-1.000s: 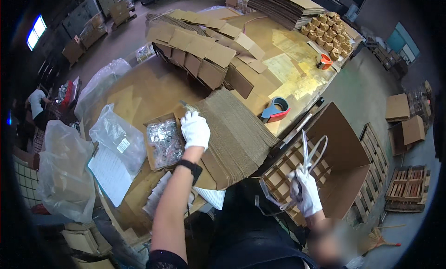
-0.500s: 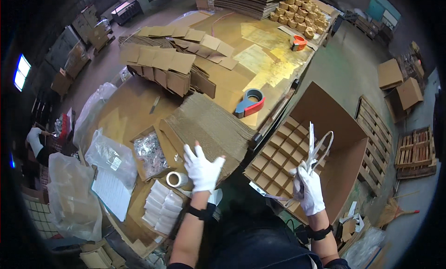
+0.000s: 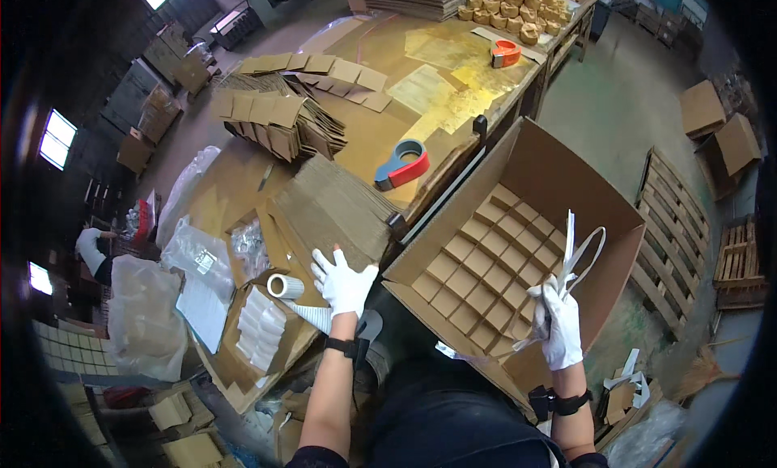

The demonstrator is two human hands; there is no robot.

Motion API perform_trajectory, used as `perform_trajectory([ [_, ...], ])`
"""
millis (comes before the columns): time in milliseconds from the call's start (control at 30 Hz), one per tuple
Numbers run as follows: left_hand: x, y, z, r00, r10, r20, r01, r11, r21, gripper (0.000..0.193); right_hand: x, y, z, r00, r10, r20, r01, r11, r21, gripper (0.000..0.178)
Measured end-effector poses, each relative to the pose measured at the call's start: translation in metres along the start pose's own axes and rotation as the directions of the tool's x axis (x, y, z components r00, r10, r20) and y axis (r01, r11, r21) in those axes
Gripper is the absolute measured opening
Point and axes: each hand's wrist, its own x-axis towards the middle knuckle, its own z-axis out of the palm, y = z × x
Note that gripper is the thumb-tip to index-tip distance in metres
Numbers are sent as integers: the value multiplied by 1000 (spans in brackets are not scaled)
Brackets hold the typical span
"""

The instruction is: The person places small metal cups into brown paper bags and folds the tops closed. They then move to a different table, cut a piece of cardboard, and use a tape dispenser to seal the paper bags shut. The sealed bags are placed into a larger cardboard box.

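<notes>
My left hand, in a white glove, is spread open with nothing in it. It is over the near edge of a stack of flat cardboard, beside a roll of white labels; I cannot tell whether it touches the stack. On the right, my gloved right hand is closed round thin white strips, whose loose ends stick up and form a loop. That hand hovers over the near right part of an open cardboard box. A cardboard divider grid of square cells fills the box's bottom.
On the table are a red-and-grey tape dispenser, an orange dispenser, folded cardboard dividers, small white packets and a clipboard. A wooden pallet is right of the box. Another person works at far left.
The view has shifted, so the table sits further left and more of the box's inside shows. My left hand stays spread, and my right hand keeps hold of the strips above the box.
</notes>
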Motion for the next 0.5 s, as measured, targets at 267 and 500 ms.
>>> perform_trajectory([
  [267,-6,-29,19,983,78,-167,-104,982,-155,89,3,4,-74,997,-11,-78,19,994,106,30],
  [500,32,-30,-9,922,-358,149,358,933,29,104,5,10,-92,996,-29,-82,34,997,71,30],
])
